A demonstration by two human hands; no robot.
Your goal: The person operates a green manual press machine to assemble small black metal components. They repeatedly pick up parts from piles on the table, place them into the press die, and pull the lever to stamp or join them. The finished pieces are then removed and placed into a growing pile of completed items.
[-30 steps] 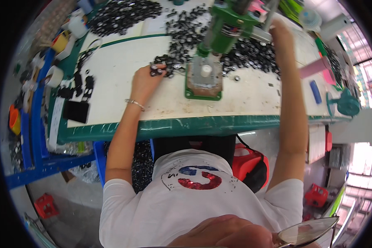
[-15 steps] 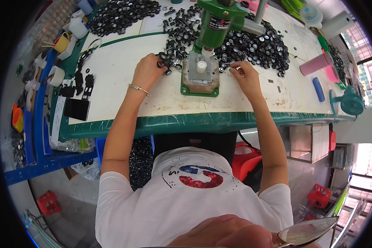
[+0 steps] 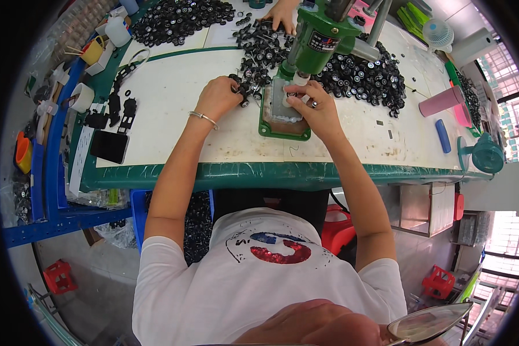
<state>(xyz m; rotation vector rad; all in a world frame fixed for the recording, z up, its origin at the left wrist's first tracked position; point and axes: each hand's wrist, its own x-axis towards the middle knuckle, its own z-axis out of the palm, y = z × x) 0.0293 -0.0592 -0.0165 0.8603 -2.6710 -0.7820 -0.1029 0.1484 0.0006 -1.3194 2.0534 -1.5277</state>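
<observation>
My left hand (image 3: 220,97) is closed at the left edge of a heap of small black toy wheels, some on thin metal axles (image 3: 258,63). Its fingertips grip a black wheel (image 3: 234,88), partly hidden by the fingers. My right hand (image 3: 318,109) reaches over the base (image 3: 282,128) of a green bench press (image 3: 317,40). Thumb and forefinger pinch a small dark wheel at the white round holder (image 3: 286,101), just under the press ram (image 3: 300,79). The fingers cover much of that wheel and holder.
A larger pile of black wheels (image 3: 363,75) lies right of the press, another (image 3: 181,22) at the far left. Someone else's hand (image 3: 281,16) reaches in from the back. A phone (image 3: 109,146), pink cylinder (image 3: 440,101), blue roll (image 3: 443,136) and small teal fan (image 3: 484,154) lie around.
My right hand has moved left from the wheel pile to the press holder. The left hand stays by the axles. Another person's hand has appeared at the back.
</observation>
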